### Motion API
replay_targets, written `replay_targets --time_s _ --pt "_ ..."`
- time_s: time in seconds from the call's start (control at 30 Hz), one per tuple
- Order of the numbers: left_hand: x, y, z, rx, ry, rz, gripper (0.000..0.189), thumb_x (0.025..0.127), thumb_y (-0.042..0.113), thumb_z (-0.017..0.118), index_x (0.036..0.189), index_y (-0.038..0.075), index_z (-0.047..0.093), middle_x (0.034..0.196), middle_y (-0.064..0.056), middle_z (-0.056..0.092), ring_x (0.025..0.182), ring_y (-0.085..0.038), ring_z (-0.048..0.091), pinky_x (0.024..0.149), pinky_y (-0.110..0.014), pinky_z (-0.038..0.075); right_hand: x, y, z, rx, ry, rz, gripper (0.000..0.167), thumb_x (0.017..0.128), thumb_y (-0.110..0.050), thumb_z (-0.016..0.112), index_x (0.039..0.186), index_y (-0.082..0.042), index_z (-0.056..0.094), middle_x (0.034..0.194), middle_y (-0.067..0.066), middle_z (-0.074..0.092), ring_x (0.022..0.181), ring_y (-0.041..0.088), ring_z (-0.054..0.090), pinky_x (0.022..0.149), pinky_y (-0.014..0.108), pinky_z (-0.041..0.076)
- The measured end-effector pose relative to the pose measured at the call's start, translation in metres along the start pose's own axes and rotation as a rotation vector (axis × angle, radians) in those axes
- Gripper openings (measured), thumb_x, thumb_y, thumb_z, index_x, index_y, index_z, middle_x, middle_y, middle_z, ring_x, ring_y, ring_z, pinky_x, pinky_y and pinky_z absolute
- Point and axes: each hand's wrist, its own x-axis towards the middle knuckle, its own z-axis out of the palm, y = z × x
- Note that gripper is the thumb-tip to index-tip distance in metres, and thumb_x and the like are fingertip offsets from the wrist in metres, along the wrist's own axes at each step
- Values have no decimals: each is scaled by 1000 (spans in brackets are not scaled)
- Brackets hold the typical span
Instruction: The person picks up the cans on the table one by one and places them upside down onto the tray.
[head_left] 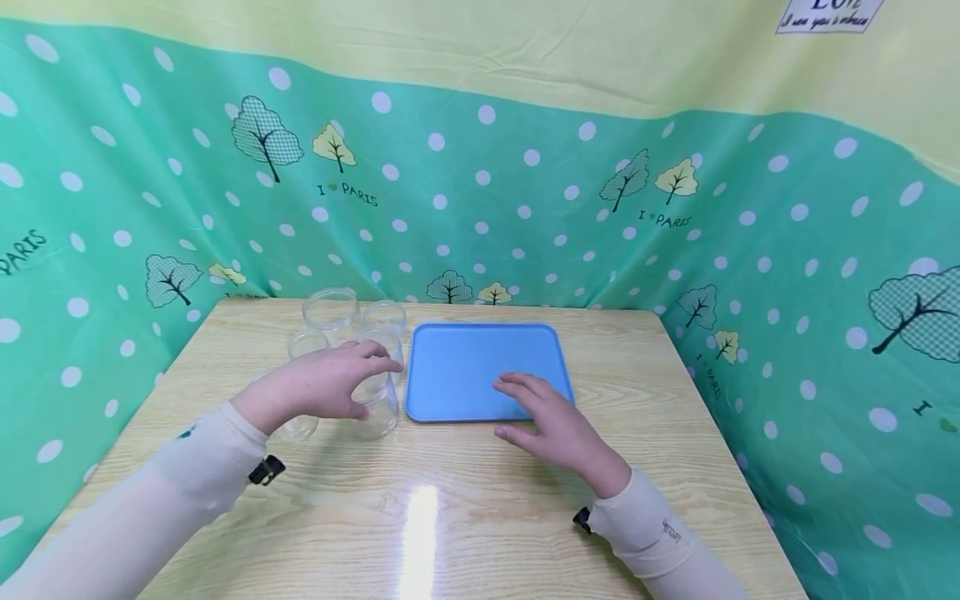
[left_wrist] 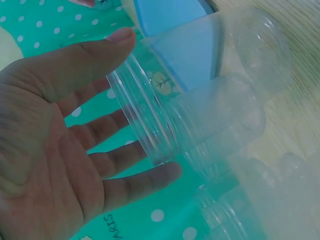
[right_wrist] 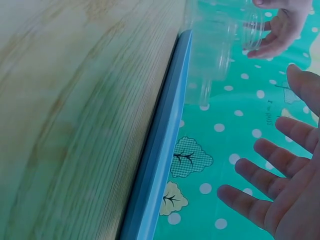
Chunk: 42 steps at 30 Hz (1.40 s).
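My left hand (head_left: 327,382) is over the nearest clear plastic jar (head_left: 375,419) to the left of the tray. In the left wrist view, its thumb and spread fingers (left_wrist: 132,187) lie loosely around the rim of a clear jar (left_wrist: 142,112), thumb tip right at the edge. The jar stands upright on the table. My right hand (head_left: 558,427) hovers over the near right corner of the blue tray (head_left: 480,375), fingers spread and holding nothing. In the right wrist view, the right hand (right_wrist: 285,170) is beside the blue tray's edge (right_wrist: 162,140).
Several more clear jars stand grouped at the table's left, among them a wide one (head_left: 331,310) at the back and another jar (head_left: 385,315) beside it. The wooden table (head_left: 510,517) meets a green dotted curtain (head_left: 480,200) at the back and sides.
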Motion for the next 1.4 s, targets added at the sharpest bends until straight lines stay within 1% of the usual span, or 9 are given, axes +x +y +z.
replay_targets --time_s 0.1,0.27,0.47,0.73,0.93,1.17,1.27,1.4 --pt "1 -2 0 2 -2 10 69 81 18 87 143 17 58 142 -12 54 129 -35 55 99 -52 55 0 0 0 8 8 -4 64 94 -40 75 151 -22 51 153 3 50 143 25 47 113 48 48" --pt "2 -3 0 5 -8 23 62 81 17 86 138 15 63 140 -12 54 128 -35 55 98 -52 56 -1 0 1 5 -2 12 64 95 -44 73 151 -24 50 155 2 48 145 23 44 114 47 47" --pt "2 -3 1 9 -7 27 61 80 16 85 137 16 63 139 -11 55 128 -34 55 97 -50 57 -1 1 1 13 -10 37 64 95 -43 73 152 -25 50 155 -1 47 146 21 43 115 45 46" --pt "-1 -4 -1 -27 8 44 59 81 17 85 136 20 63 138 -8 55 126 -32 56 94 -48 58 0 2 -2 24 -13 31 66 94 -43 74 152 -26 49 155 -1 47 146 20 43 116 44 45" --pt "-9 -4 -7 -71 36 48 57 82 17 85 135 20 63 138 -6 54 125 -30 56 94 -46 58 0 4 -6 46 9 8 65 95 -43 73 152 -23 49 154 -1 48 144 21 44 114 46 47" --pt "-18 -5 -12 -116 72 39 60 85 20 84 139 18 60 138 -6 53 124 -29 56 100 -48 55 -1 8 -10 54 39 -7 64 96 -45 72 152 -24 49 155 -3 47 144 21 44 114 46 47" --pt "-21 -6 -12 -150 92 34 61 85 22 85 140 19 59 139 -4 52 126 -27 55 101 -47 54 -1 8 -12 72 42 -9 65 96 -45 71 152 -22 48 156 -4 45 146 21 42 114 46 47" --pt "-24 -7 -11 -208 135 25 62 83 25 87 138 23 59 138 1 50 128 -25 54 103 -46 54 0 6 -15 106 51 -20 66 96 -45 70 153 -20 46 157 0 43 147 23 40 114 48 47"
